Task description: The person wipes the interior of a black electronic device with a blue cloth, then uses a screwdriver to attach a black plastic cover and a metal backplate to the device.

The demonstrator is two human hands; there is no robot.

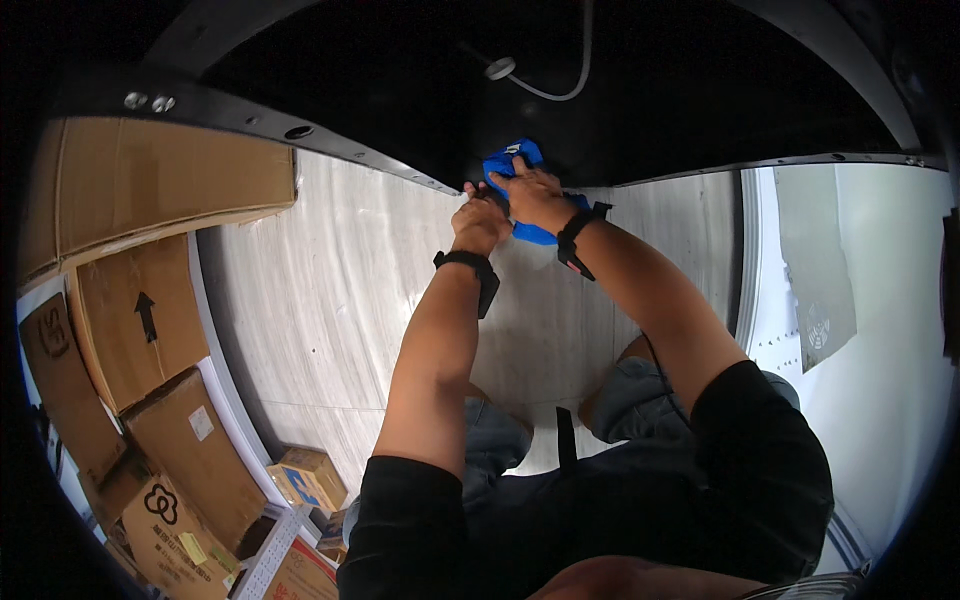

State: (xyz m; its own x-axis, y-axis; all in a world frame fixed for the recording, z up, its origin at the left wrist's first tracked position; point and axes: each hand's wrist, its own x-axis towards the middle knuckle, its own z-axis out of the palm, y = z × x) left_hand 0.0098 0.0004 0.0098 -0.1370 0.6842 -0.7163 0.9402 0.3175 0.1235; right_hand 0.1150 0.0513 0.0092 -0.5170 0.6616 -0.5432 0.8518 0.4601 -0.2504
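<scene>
A bright blue, soft, crumpled cloth (518, 150) lies against the lower edge of a large black metal panel (640, 120). My right hand (537, 197) grips the cloth from above, pressing it against the panel, and a fold of blue hangs out below the palm. Close beside it on the left, my left hand (480, 222) is closed, with its fingers bent at the end of the panel's metal side rail (380, 165). What those fingers hold is hidden. Both wrists wear black straps.
A thin white cable (587, 60) with a round white disc (500, 68) hangs in front of the panel. Cardboard boxes (150, 310) are stacked on the left, and a small box (308, 480) stands on the pale wood-look floor (320, 290). A white panel (880, 300) stands at right.
</scene>
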